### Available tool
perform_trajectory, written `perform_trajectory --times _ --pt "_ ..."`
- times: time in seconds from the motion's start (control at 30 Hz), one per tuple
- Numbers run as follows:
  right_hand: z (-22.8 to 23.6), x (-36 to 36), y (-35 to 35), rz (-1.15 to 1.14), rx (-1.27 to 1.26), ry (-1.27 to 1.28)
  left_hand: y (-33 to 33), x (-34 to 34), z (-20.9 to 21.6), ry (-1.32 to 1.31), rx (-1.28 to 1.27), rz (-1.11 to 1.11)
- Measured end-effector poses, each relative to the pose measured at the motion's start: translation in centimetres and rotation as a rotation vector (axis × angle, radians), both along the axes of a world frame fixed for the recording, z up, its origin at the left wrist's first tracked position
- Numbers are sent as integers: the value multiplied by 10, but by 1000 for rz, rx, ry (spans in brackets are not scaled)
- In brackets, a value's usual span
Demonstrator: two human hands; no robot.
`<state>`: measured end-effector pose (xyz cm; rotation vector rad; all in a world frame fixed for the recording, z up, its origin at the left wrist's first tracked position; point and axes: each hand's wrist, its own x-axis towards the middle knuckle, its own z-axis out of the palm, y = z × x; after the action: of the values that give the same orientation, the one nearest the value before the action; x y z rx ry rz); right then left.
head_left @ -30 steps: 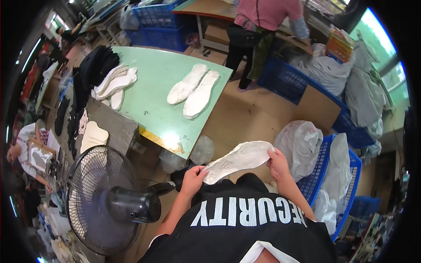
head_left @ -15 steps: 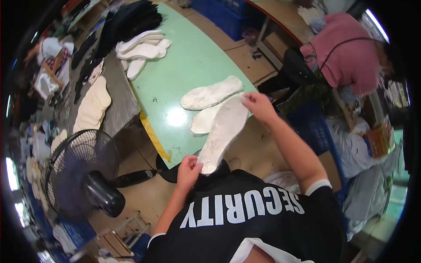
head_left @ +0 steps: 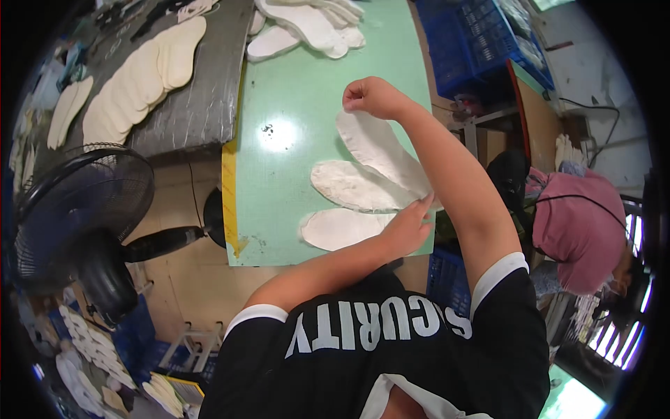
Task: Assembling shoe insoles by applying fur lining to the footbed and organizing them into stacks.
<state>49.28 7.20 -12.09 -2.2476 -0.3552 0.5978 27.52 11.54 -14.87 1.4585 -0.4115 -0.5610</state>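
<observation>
A white insole [head_left: 380,150] slants over the green tabletop [head_left: 279,188], held at both ends. My right hand [head_left: 373,98] is closed in a pinch on its far rounded end. My left hand [head_left: 410,227] reaches across to its near right end, with the forefinger against it; the thumb there is mostly hidden. A second, rougher white insole [head_left: 352,186] lies just below, partly under the held one. Nearest to me is a third white insole [head_left: 342,230], whose right end is covered by my left hand.
More white insoles [head_left: 303,24] are piled at the table's far end. Cream insoles [head_left: 143,80] overlap on a grey surface [head_left: 202,105] at left. A black fan [head_left: 84,209] stands near left. Blue crates [head_left: 467,45] and a person in pink [head_left: 583,223] are at right.
The held insole has swung round and moved to the far side of the other two. My right hand moved away from me, my left hand rightward. The view has turned and shifted.
</observation>
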Motion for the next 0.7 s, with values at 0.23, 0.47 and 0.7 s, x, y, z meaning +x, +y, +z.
perform_trajectory --times 0.23,0.47,0.7 --pt "-41 13 25 147 -44 79 -48 32 -25 120 -176 135" --pt "-59 -3 12 45 121 -108 -61 19 -35 4 -22 184" --pt "-37 -114 -88 -296 412 -206 41 -73 -25 -40 383 802"
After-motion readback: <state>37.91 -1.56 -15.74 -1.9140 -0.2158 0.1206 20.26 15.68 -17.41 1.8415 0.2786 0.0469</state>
